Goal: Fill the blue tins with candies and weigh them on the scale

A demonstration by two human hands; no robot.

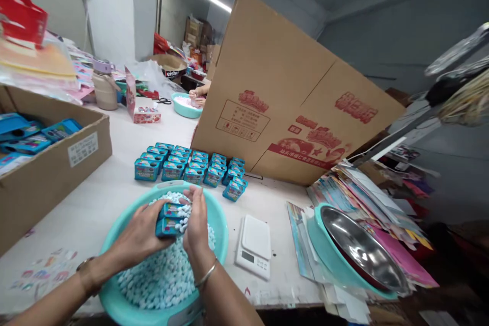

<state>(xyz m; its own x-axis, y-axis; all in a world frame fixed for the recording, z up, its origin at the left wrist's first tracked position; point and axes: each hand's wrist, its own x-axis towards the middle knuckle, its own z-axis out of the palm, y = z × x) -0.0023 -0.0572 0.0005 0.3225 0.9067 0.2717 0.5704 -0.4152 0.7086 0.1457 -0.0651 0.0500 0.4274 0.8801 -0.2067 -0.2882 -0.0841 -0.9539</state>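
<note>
My left hand (pixel 139 237) grips a small teal box (pixel 170 219) from the left, over a teal basin (pixel 114 298) full of pale blue and white candies (pixel 160 275). My right hand (pixel 196 224) is cupped against the box's right side, with several candies caught between its fingers and the box. Both wrists wear bangles. Behind the basin, several filled teal boxes (pixel 191 165) stand in rows on the white table.
A white kitchen scale (pixel 254 247) lies right of the basin. Further right, a steel bowl (pixel 362 249) rests in a teal basin on stacked printed sheets. A big cardboard carton (pixel 290 97) leans behind the rows. An open carton (pixel 49 163) stands left. Another person's hands (pixel 196 92) work at a far basin.
</note>
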